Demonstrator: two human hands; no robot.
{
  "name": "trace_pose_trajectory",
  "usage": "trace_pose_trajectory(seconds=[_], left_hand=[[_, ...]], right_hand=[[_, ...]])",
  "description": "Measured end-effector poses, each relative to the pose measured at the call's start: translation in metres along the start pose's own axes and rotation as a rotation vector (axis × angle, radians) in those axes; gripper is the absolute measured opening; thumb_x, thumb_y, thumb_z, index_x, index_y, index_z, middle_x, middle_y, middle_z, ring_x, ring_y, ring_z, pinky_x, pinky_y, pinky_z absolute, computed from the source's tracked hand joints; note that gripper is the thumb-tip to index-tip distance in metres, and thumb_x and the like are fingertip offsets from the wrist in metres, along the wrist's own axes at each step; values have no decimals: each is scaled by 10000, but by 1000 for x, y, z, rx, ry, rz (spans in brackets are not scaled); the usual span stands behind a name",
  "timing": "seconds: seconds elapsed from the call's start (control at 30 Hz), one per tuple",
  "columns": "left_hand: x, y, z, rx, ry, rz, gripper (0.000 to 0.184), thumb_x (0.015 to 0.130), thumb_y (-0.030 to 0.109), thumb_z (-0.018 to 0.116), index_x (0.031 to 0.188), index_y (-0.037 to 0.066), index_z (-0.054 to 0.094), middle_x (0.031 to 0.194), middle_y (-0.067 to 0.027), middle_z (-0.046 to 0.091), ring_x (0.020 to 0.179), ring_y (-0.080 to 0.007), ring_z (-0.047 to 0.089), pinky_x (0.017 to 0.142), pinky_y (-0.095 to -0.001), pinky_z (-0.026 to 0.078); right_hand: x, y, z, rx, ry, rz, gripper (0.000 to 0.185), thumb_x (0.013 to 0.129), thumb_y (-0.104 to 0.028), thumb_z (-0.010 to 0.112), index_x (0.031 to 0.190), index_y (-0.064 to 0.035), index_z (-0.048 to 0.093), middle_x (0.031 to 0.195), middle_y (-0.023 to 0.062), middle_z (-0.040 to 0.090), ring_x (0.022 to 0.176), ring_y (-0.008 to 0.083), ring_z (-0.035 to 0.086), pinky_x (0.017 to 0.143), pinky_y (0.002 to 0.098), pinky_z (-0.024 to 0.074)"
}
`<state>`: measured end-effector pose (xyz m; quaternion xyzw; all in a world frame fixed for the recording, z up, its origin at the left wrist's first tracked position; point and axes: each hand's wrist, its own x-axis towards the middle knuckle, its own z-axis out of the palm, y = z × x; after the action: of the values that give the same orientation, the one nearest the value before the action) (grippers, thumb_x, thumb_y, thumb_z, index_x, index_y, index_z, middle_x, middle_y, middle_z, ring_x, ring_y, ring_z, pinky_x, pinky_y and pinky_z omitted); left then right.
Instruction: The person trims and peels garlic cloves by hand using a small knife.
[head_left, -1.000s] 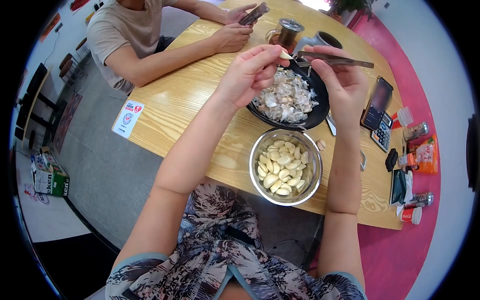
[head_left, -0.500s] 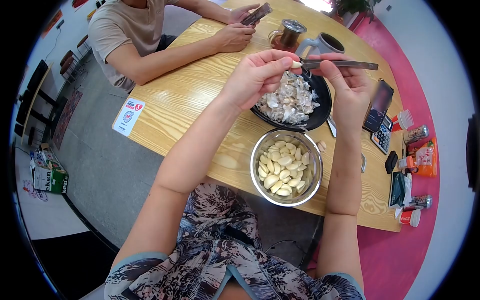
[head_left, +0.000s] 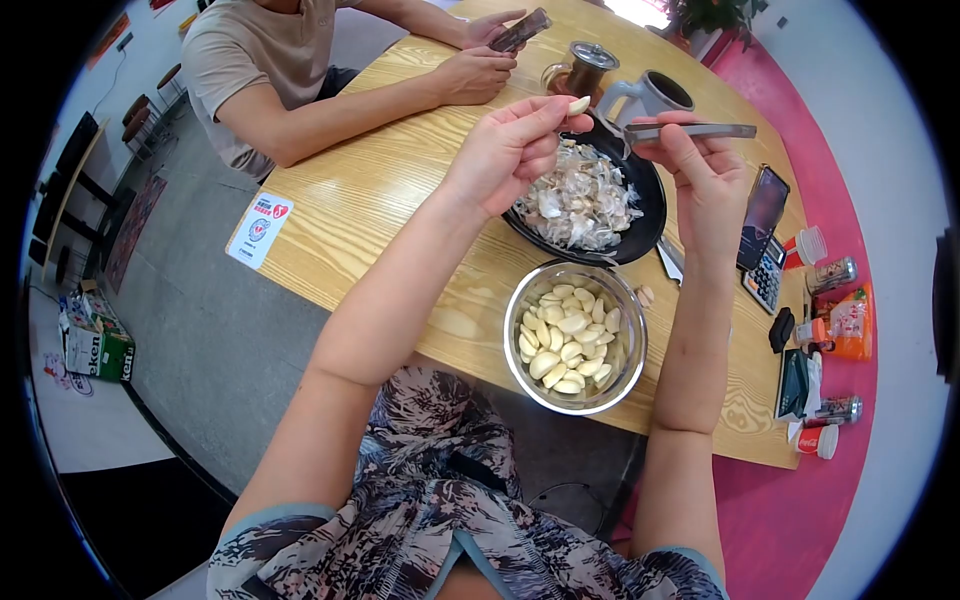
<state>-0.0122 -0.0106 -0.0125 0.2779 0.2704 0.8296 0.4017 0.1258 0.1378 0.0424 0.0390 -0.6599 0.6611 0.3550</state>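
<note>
Pale wood-grained planking topped the table (head_left: 350,205), bordered on its right by a pink band (head_left: 800,510). Above a black pan (head_left: 652,205) heaped with papery skins (head_left: 585,195), the left hand (head_left: 515,150) pinched a garlic clove (head_left: 579,105) narrowly between thumb and forefinger; the clove's long axis slanted, its free end pointing up and rightward, away from the wearer's body. Just beside it, with a gap between, the right hand (head_left: 700,170) gripped metal tweezers (head_left: 705,130) between thumb and fingers, their long axis lying almost level across the view, working end toward the left hand and joined end toward the right; whether their tips met, I could not tell. Nearer the wearer, a steel bowl (head_left: 513,340) contained peeled cloves (head_left: 570,335) lying at mixed angles. Beyond the pan stood a grey mug (head_left: 655,97), and across the table another person's hands (head_left: 480,75) held a dark object (head_left: 520,30).
</note>
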Motion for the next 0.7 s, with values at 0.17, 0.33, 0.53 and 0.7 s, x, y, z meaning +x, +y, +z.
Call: trace_pose_trajectory(seconds=[0.17,0.33,0.53,0.7], left_hand=[[0,0,0,-6,-33,-35,211,962,164,540,1115,30,593,948,-70,657,527,3,318,433,-142,236],[-17,14,22,420,-210,-120,194,905,162,620,1031,22,668,826,-42,675,553,-9,424,470,-153,317],[-21,8,30,802,-439,-228,208,891,146,634,1050,34,710,694,33,622,628,-11,505,545,-167,391],[-3,1,5,693,-102,-44,292,936,206,558,1159,32,631,846,22,603,587,-9,417,515,-160,335]], right_hand=[[8,2,-21,11,-5,31,164,886,-76,628,1006,36,632,946,163,688,802,198,682,762,309,558],[11,6,-33,-24,18,70,173,887,-76,623,1022,32,626,954,161,685,814,202,683,757,309,559],[12,12,-37,-164,-65,257,188,858,-93,655,1001,28,637,910,119,687,807,174,673,736,282,548],[1,42,-30,-562,-341,372,164,802,-72,685,938,14,654,805,52,666,707,94,593,645,248,481]])
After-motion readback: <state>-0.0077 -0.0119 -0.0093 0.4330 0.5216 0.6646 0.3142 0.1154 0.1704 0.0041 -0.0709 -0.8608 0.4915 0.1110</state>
